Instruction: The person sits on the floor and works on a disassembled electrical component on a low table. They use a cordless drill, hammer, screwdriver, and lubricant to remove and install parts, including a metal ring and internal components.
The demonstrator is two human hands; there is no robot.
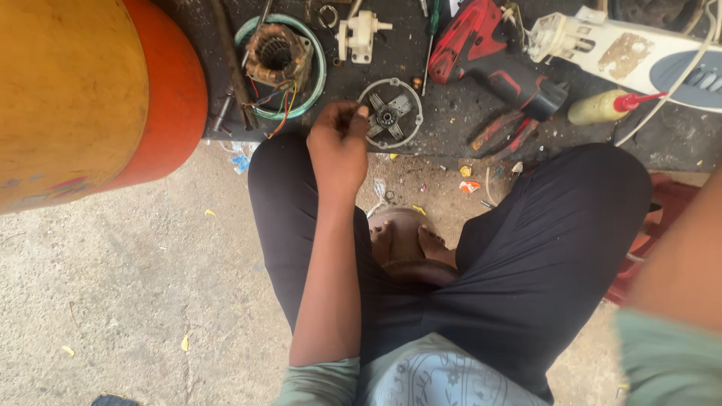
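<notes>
Seated, we reach our left hand (338, 143) to the near edge of the dark table (451, 120), fingers curled against the rim of a round metal motor end cover (389, 113) lying flat there; whether they grip it we cannot tell. Our right hand is out of frame, only the forearm (681, 256) showing. Beside the cover, a green ring (280, 66) encircles a wound stator (277, 54), a red drill (489, 53) crowds the right, and bare concrete floor (135, 286) opens leftward.

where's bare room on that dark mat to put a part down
Little: a patch between the round bracket and the pliers, and mat edge right of the oil bottle. The top is crowded around the stator and drill. Left hand covers the near edge.
</notes>
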